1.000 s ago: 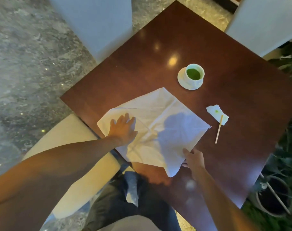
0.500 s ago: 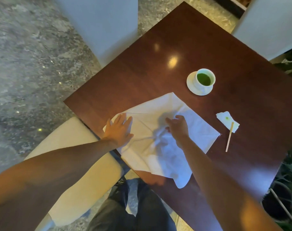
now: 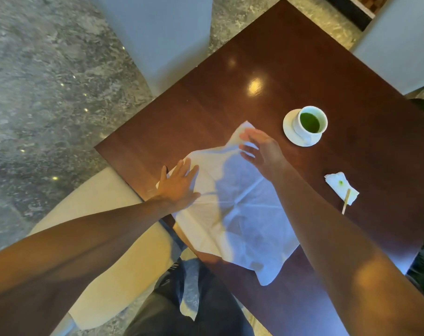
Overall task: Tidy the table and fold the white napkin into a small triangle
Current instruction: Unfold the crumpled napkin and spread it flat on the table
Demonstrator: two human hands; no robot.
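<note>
The right hand point(image 3: 259, 151) is sweeping from the white napkin's point(image 3: 242, 214) middle out to its far corner, fingers spread and holding nothing. The left hand point(image 3: 179, 187) is pressing flat, empty, on the near-left corner of the cloth spread on the table point(image 3: 230, 93); the fold diagonal is running away from it.

A single head-worn wide-angle view looks steeply down from above the seated person's lap, close over the near corner of the dark wooden table point(image 3: 291, 69). It faces forward across the tabletop, with both forearms reaching in from the bottom edge and grey stone floor point(image 3: 48, 81) at left.
</note>
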